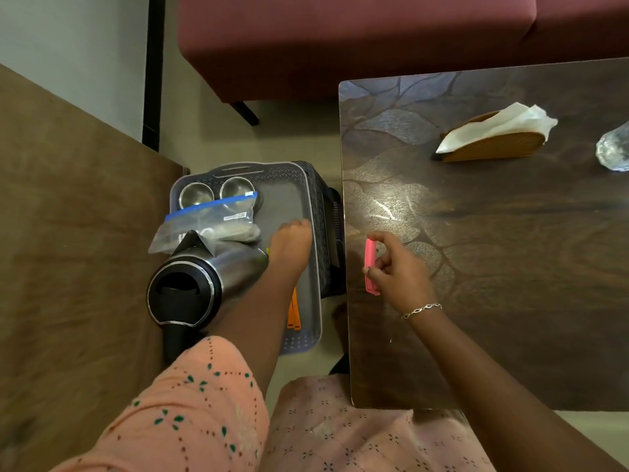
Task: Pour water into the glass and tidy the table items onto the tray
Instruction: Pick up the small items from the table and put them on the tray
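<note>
Tidying's well along: kettle, bowls and zip bag sit in the tray, left grip down in it, spread or closed I cannot tell, right grip pinching the pink clip at the desk edge, napkin holder and glass yet to go.

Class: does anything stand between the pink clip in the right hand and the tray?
Only the left hand, lying over the right side of the tray, nearest the pink clip. The gap between the table and the tray is open.
</note>
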`<state>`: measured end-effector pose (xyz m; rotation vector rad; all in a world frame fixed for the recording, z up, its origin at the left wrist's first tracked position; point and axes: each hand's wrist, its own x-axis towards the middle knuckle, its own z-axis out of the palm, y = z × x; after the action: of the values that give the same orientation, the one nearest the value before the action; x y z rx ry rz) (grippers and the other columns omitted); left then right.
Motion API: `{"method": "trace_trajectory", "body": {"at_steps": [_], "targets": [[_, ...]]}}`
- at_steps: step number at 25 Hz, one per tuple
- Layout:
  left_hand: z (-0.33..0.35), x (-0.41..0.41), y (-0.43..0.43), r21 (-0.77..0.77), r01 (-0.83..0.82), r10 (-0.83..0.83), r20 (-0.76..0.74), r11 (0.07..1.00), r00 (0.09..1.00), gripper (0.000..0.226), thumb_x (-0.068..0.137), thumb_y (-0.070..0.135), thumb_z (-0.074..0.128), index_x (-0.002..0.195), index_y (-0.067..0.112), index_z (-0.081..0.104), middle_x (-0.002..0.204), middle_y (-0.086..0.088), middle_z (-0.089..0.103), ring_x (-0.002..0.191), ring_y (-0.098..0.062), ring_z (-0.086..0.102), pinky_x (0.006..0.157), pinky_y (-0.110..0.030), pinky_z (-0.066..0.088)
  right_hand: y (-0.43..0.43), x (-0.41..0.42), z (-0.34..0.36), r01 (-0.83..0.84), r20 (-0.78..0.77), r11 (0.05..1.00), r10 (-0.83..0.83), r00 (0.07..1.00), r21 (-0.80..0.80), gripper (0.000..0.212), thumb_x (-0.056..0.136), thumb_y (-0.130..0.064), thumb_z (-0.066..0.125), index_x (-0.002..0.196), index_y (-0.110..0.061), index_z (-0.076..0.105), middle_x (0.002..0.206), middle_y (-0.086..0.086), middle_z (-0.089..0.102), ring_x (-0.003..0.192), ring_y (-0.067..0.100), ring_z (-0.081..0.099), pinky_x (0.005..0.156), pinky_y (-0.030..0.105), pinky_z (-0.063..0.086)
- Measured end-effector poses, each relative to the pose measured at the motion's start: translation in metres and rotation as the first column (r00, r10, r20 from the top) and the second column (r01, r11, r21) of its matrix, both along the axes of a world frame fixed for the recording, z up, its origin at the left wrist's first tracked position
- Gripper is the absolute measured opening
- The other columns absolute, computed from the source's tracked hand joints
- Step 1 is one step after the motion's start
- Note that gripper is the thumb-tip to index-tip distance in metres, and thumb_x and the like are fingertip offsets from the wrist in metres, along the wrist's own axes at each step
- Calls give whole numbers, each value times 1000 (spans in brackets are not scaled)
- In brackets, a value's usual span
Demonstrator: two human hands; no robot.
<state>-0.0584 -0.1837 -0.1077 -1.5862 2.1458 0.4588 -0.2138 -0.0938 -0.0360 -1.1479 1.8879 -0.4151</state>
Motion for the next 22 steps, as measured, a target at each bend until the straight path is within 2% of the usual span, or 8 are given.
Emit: {"method": "trace_trajectory", "body": {"at_steps": [3, 6, 12, 15, 17, 19, 21, 22], "targets": [[0, 2, 10, -46, 117, -117, 1, 992, 993, 31, 47, 4, 82, 72, 6, 64, 70, -11, 65, 64, -25, 65, 45, -25, 50, 0, 1, -3, -1, 3, 1000, 1, 1000, 10, 47, 78, -7, 65, 120, -22, 50, 63, -5, 52, 68, 21, 60, 70, 42, 54], [-13, 7, 12, 61, 59, -54, -87, 996, 995, 42, 16, 6, 85, 49, 14, 59, 47, -1, 57, 42, -16, 57, 29, -16, 37, -3, 4, -3, -17, 3, 1000, 17, 1000, 10, 47, 78, -7, 66, 120, -22, 51, 64, -6, 51, 68, 18, 58, 70, 38, 54], [-16, 11, 22, -67, 125, -131, -98, 990, 986, 42, 22, 6, 85, 55, 16, 62, 55, 0, 59, 49, -15, 59, 34, -17, 40, -10, 6, -5, -9, 17, 1000, 8, 1000, 26, 48, 79, -8, 66, 122, -17, 48, 63, -10, 51, 69, 15, 56, 72, 37, 50], [-16, 14, 29, -95, 77, -83, -61, 993, 995, 28, 69, 1, 68, 96, 7, 60, 97, -11, 62, 91, -24, 60, 67, -28, 50, -14, 8, -5, -20, 22, 999, 19, 1000, 37, 47, 79, -10, 66, 121, -19, 48, 65, -11, 51, 72, 15, 56, 73, 34, 48], [-7, 11, 34, -71, -130, 118, -149, 989, 982, 27, 84, -4, 46, 110, 4, 51, 115, -15, 53, 107, -29, 49, 82, -36, 45, -16, 10, -5, -18, 54, 999, 16, 998, 37, 47, 79, -8, 65, 121, -22, 48, 64, -8, 51, 72, 18, 59, 74, 37, 52], [10, 1, 48, -138, -463, 373, -416, 875, 829, 15, 86, 1, 47, 97, 3, 56, 101, -17, 59, 94, -32, 54, 73, -40, 43, -20, 13, -4, 20, 116, 999, -25, 993, 48, 44, 79, -5, 64, 116, -24, 50, 63, -6, 52, 72, 24, 63, 73, 42, 55], [33, -14, 68, 65, -711, 529, -716, 701, 456, 15, 90, 15, 48, 81, 8, 59, 78, -14, 62, 73, -29, 58, 61, -37, 44, -23, 18, -5, 118, 202, 990, -130, 971, 73, 39, 78, -2, 65, 105, -25, 48, 62, -5, 51, 72, 29, 65, 69, 42, 56], [42, -21, 77, 244, -736, 597, -758, 631, 261, 20, 92, 22, 50, 76, 13, 58, 72, -10, 62, 67, -26, 59, 58, -38, 49, -24, 21, -6, 177, 247, 981, -192, 950, 83, 38, 77, -1, 66, 101, -24, 47, 61, -4, 50, 71, 31, 65, 66, 41, 57]]}}
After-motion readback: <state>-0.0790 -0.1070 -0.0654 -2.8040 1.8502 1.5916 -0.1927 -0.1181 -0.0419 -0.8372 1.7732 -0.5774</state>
